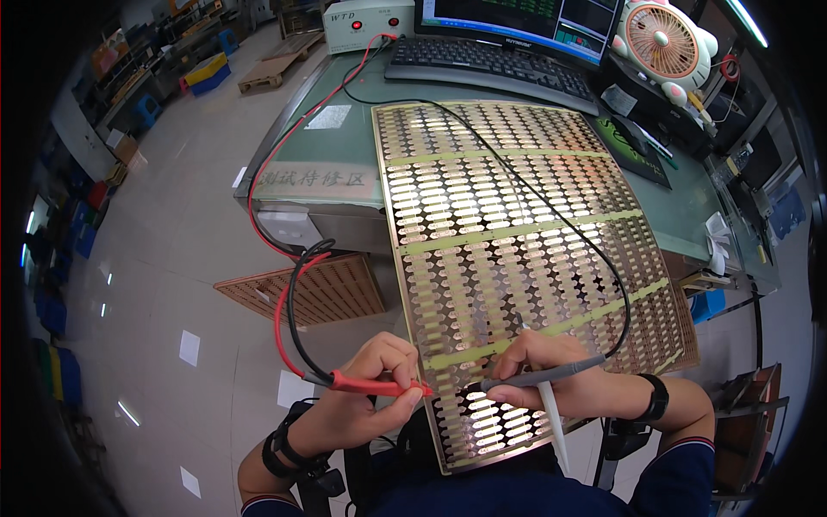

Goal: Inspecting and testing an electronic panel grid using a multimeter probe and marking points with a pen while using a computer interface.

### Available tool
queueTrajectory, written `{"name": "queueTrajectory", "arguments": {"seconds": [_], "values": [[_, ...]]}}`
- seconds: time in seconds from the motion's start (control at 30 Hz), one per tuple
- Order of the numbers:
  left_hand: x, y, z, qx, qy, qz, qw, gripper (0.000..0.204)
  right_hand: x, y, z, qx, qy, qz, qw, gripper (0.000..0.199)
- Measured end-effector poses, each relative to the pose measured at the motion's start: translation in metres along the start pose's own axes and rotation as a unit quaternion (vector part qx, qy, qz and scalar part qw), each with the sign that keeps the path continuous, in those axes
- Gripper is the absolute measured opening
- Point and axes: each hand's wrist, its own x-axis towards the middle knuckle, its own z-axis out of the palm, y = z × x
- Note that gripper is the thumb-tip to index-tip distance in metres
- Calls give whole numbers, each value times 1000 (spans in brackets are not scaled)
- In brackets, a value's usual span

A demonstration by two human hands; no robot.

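Observation:
A large circuit board panel (525,226), with rows of small shiny pads and greenish strips, lies sloping from the desk toward my body. Over its near left edge, my left hand (385,366) pinches a red test probe (366,385), its tip at the board's edge. My right hand (551,353) is closed on a grey test probe (551,373) above the near part of the panel. A white pen-like stick (553,422) also passes through my right hand, pointing down toward me. Whether either probe tip touches a pad, I cannot tell.
Red and black leads run to a white box (366,26) with red lights. A keyboard (495,69), a monitor (525,21) and a pink-and-white fan (662,43) stand behind the panel. The black lead (551,207) crosses the panel. Another panel (314,291) leans below the desk's left side.

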Motion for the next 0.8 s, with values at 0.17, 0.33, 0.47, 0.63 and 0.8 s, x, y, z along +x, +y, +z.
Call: {"name": "queueTrajectory", "arguments": {"seconds": [0.17,0.33,0.47,0.63,0.8], "values": [[0,2,3,-10,6,-7,1000,19,-7,-1,-2,5,7,2,1000,26],[-3,1,-3,3,12,29,1000,15,-25,-14,-15,106,81,-40,990,18],[-20,16,-25,-66,89,-3,994,17,-63,-27,-37,97,87,6,991,18],[-7,34,-34,-42,272,48,960,41,-114,-30,-37,237,171,98,951,24],[0,31,-32,-127,155,169,965,45,-140,-34,-37,272,142,154,939,27]]}}
